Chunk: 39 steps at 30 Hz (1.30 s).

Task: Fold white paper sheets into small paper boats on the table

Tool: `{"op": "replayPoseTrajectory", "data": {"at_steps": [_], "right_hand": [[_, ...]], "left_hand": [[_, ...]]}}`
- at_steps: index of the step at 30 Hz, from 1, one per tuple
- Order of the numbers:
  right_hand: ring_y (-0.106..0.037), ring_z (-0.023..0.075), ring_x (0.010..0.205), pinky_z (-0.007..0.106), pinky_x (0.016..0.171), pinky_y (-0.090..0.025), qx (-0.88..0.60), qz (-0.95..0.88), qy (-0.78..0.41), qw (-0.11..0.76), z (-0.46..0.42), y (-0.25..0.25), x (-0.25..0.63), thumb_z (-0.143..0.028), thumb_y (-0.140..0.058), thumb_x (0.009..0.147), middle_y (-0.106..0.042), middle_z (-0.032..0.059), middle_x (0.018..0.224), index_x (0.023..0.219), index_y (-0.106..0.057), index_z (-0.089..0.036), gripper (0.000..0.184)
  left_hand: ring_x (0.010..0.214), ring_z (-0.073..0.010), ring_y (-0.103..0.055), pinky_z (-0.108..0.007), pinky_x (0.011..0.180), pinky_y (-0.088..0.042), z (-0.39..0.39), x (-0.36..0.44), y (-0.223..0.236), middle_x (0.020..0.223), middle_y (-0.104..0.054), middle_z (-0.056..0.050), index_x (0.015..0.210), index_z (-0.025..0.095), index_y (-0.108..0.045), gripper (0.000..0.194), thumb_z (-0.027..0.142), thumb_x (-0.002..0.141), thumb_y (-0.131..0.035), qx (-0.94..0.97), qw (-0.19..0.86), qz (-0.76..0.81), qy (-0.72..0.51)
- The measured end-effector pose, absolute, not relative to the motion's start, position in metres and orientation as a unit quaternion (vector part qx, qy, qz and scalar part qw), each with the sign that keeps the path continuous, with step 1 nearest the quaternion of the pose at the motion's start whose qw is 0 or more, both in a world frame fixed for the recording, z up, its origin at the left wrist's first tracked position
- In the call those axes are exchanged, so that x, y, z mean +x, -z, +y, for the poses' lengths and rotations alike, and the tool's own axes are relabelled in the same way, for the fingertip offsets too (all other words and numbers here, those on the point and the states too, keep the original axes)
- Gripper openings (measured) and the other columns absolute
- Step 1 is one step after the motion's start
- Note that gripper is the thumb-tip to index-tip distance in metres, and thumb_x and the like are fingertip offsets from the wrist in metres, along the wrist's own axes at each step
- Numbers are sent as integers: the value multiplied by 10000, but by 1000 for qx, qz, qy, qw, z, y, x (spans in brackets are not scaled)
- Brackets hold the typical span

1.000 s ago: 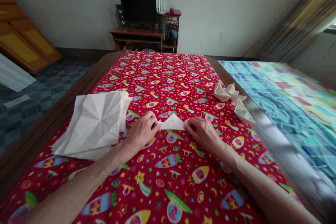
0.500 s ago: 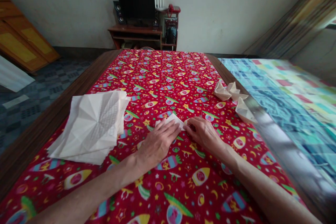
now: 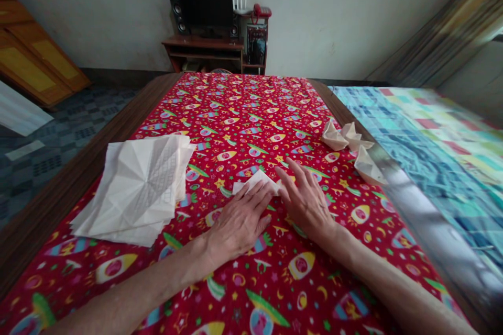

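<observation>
Presently: paper stack (image 3: 133, 183), folded sheet (image 3: 258, 177), three paper shapes (image 3: 368, 168) across the red cloth (image 3: 251, 115).
Creased stack lies at left. Left hand (image 3: 238, 222) rests flat, fingers extended over the folded sheet, pinching nothing; sheet lies mid-cloth, peak pointing away. Right hand (image 3: 308, 207) is spread and released at the sheet's right end; fingertip contact, cannot tell. Shapes sit near the right edge. Judgement: sheet very light, thin, stiffer along folds, easily slid or miscreased; best pinched at its narrow ends.
</observation>
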State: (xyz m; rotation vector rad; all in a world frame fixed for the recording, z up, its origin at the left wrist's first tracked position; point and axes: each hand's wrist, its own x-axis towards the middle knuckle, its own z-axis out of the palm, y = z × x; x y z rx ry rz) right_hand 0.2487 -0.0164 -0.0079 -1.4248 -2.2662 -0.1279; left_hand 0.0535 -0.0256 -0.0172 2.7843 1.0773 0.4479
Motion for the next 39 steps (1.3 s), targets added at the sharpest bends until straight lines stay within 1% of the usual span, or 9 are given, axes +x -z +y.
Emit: {"op": "replayPoseTrajectory", "data": {"at_steps": [2, 7, 13, 18, 22, 26, 30, 34, 39], "right_hand": [[-306, 313, 1353, 524, 1009, -396, -453, -864, 38, 215, -26, 11, 243, -139, -388, 920, -323, 166, 1481, 1420, -335, -195, 507], [-239, 253, 1399, 476, 1088, -363, -376, -909, -10, 181, -44, 21, 240, -137, -325, 930, -321, 189, 1481, 1492, -132, -93, 595], [-172, 259, 1413, 476, 1127, -299, -390, -913, -32, 111, -43, 16, 257, -383, -392, 960, -262, 154, 1507, 1479, -212, -87, 624], [-177, 240, 1414, 476, 1139, -275, -401, -910, -25, 103, -44, 15, 265, -354, -366, 975, -272, 126, 1505, 1465, -250, -86, 571], [-275, 231, 1386, 463, 1125, -303, -410, -904, -8, 126, -44, 18, 267, -317, -371, 978, -353, 115, 1472, 1439, -322, -103, 511], [-457, 228, 1277, 428, 1063, -364, -409, -895, 21, 176, -36, 18, 264, -306, -394, 979, -535, 110, 1344, 1317, -495, -117, 400], [-611, 211, 1035, 383, 911, -411, -413, -890, 45, 189, -20, 8, 254, -356, -449, 963, -692, 73, 1093, 1045, -639, -170, 278], [-613, 202, 869, 351, 773, -374, -432, -890, 70, 127, -6, -3, 238, -376, -537, 920, -700, 62, 950, 953, -637, -180, 222], [-587, 178, 816, 337, 776, -320, -420, -897, 89, 106, 2, -7, 233, -339, -541, 925, -684, 32, 868, 934, -636, -197, 172]], "left_hand": [[1398, -224, -269, -436, 1158, -237, -26, 54, 17, 1455, -399, -125, 1341, 123, -436, 423, 304, 961, -387, 920, 65, 354, -154], [1398, -236, -267, -431, 1166, -228, -26, 50, 16, 1449, -407, -131, 1355, 113, -421, 479, 360, 945, -430, 925, 77, 348, -135], [1418, -216, -207, -409, 1158, -240, -25, 33, 15, 1510, -300, -103, 1417, 113, -339, 510, 356, 970, -362, 926, 24, 358, -114], [1398, -228, -265, -421, 1142, -267, -27, 16, 14, 1496, -330, -98, 1391, 112, -394, 484, 338, 964, -370, 918, 1, 385, -94], [1391, -223, -285, -435, 1137, -272, -30, 3, 11, 1494, -333, -96, 1392, 125, -397, 468, 314, 965, -362, 912, -21, 398, -95], [1371, -238, -328, -446, 1110, -318, -33, -8, 12, 1475, -365, -106, 1383, 114, -412, 467, 305, 960, -362, 907, -50, 407, -99], [1279, -245, -462, -423, 1070, -385, -28, -12, 14, 1362, -516, -133, 1281, 79, -531, 413, 266, 955, -361, 893, -66, 421, -146], [1115, -206, -588, -350, 969, -486, -14, -8, 11, 1216, -631, -109, 1226, 102, -575, 367, 209, 938, -374, 867, -31, 452, -207], [1067, -219, -589, -354, 940, -500, 0, 0, 7, 1156, -634, -113, 1258, 108, -542, 373, 182, 920, -401, 860, 20, 457, -227]]}}
